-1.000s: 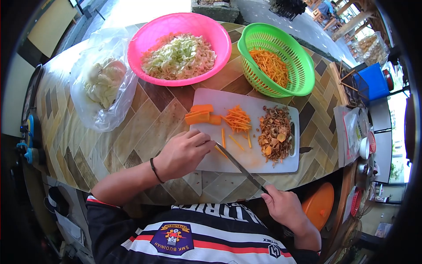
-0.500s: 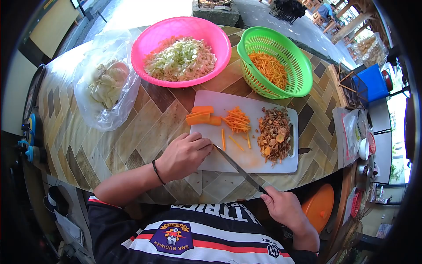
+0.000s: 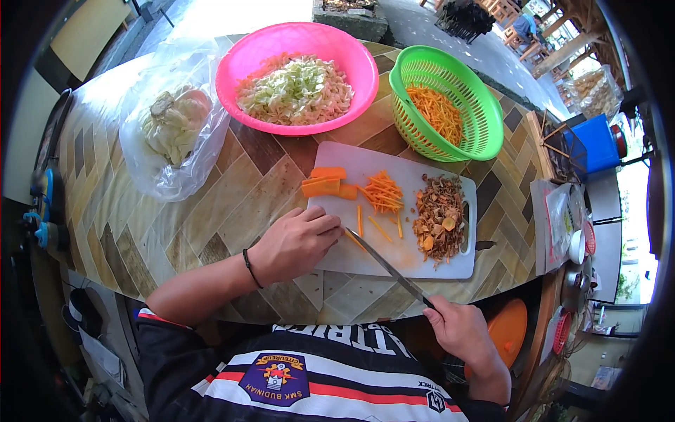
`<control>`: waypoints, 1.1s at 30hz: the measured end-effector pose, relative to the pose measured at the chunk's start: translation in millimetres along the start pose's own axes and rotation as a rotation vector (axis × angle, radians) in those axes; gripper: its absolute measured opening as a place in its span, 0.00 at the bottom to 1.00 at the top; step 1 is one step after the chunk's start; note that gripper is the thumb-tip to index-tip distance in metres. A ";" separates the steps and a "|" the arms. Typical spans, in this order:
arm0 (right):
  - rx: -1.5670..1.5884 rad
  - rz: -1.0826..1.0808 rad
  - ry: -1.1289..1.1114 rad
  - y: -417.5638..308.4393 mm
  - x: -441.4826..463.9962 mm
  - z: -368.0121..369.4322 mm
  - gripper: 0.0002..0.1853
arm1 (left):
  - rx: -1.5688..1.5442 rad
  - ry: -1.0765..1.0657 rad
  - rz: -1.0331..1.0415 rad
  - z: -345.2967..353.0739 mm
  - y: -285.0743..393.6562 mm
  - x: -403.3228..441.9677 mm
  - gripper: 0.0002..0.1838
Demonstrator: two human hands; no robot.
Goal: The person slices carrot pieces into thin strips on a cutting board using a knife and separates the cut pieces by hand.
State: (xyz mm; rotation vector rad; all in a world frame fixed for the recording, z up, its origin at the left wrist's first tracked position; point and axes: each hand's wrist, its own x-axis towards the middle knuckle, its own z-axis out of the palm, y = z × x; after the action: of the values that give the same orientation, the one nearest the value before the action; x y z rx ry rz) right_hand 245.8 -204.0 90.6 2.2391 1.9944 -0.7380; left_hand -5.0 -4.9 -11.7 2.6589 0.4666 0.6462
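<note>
My left hand [image 3: 301, 243], a dark band at its wrist, rests with curled fingers at the left edge of the white cutting board [image 3: 344, 264]. It presses on a carrot piece that the fingers mostly hide. In my right hand [image 3: 457, 329] is the handle of a kitchen knife [image 3: 390, 269], its blade slanting up-left to the left fingertips. A thin carrot strip [image 3: 356, 240] lies against the blade. On the board are carrot slabs [image 3: 327, 184], a small heap of carrot matchsticks [image 3: 383, 191] and a pile of brownish peelings [image 3: 439, 218].
Behind the board stand a pink basin [image 3: 235, 56] of shredded cabbage [image 3: 299, 91] and a green colander [image 3: 485, 116] of carrot shreds [image 3: 436, 112]. A clear plastic bag [image 3: 162, 179] holds a cabbage [image 3: 176, 126] at left. A white bowl [image 3: 577, 246] sits at right.
A thin carrot strip now shows beside the blade near my left fingertips. My right hand and the knife have shifted slightly right. The whole view has moved a little.
</note>
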 end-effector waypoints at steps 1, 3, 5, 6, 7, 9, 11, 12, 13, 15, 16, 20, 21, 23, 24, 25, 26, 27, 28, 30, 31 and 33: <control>-0.008 -0.006 -0.001 0.4 0.4 -0.5 0.12 | 0.002 0.005 0.002 0.3 -0.2 -0.2 0.13; -0.023 -0.020 -0.004 1.0 1.5 -1.4 0.12 | 0.004 0.003 0.002 -0.6 -0.4 0.0 0.13; -0.040 -0.012 -0.014 0.4 2.2 -2.3 0.12 | 0.004 -0.010 0.001 -3.6 0.0 0.5 0.12; -0.048 -0.008 -0.019 0.2 2.4 -2.6 0.12 | -0.004 -0.013 0.000 -3.6 -0.5 0.3 0.12; -0.055 -0.011 -0.017 0.3 2.6 -2.8 0.12 | -0.011 -0.015 -0.001 -3.6 -1.1 -0.1 0.12; -0.068 -0.017 -0.013 1.0 2.7 -2.7 0.12 | -0.056 0.003 -0.008 -3.7 -3.4 0.7 0.12; -0.084 -0.019 -0.017 1.2 3.0 -3.2 0.12 | -0.129 0.047 -0.022 -4.1 -7.4 3.4 0.11; -0.092 -0.020 -0.019 1.5 3.2 -3.5 0.12 | -0.146 0.042 -0.047 -3.9 -9.3 4.6 0.10; -0.104 -0.024 -0.017 1.8 3.4 -3.8 0.12 | -0.162 0.037 -0.073 -3.5 -11.2 5.5 0.10; -0.130 -0.034 -0.013 2.9 4.2 -4.4 0.12 | -0.177 0.023 -0.105 -2.9 -13.5 8.0 0.09; -0.138 -0.038 -0.010 3.5 4.7 -4.7 0.13 | -0.175 0.014 -0.110 -2.0 -13.4 10.9 0.08; -0.148 -0.062 0.009 6.2 6.2 -4.4 0.13 | -0.207 -0.096 -0.149 -4.2 -15.6 23.5 0.05; -0.143 -0.065 0.019 7.0 6.4 -4.1 0.13 | -0.212 -0.109 -0.153 -5.1 -16.5 25.0 0.05; -0.132 -0.076 0.030 8.4 7.0 -3.7 0.13 | -0.225 -0.141 -0.154 -5.6 -18.3 28.2 0.04; -0.125 -0.079 0.033 8.8 6.9 -3.2 0.14 | -0.227 -0.131 -0.140 -5.0 -19.0 28.4 0.04; -0.120 -0.079 0.035 8.9 7.0 -3.0 0.14 | -0.230 -0.121 -0.126 -3.9 -19.9 27.8 0.04; -0.116 -0.079 0.036 8.6 7.4 -2.8 0.14 | -0.234 -0.111 -0.113 -3.1 -20.5 27.4 0.04; -0.112 -0.080 0.035 8.5 7.6 -2.5 0.13 | -0.245 -0.110 -0.116 -2.8 -20.8 27.4 0.04; -0.109 -0.076 0.032 8.8 7.4 -2.4 0.13 | -0.255 -0.109 -0.119 -2.6 -21.2 27.1 0.04; -0.104 -0.068 0.025 9.2 6.9 -3.3 0.13 | -0.268 -0.099 -0.119 -2.4 -21.8 26.7 0.04; -0.098 -0.069 0.026 8.3 6.8 -4.1 0.13 | -0.271 -0.090 -0.115 -2.0 -21.9 26.7 0.04; -0.087 -0.073 0.026 5.6 7.1 -6.0 0.13 | -0.271 -0.074 -0.107 -1.0 -22.2 26.6 0.04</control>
State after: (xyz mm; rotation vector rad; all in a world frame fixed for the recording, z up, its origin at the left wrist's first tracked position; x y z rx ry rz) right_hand 253.4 -196.4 91.8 2.1497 2.0868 -0.6178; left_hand 11.8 25.4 -10.3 2.3765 0.4610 0.5355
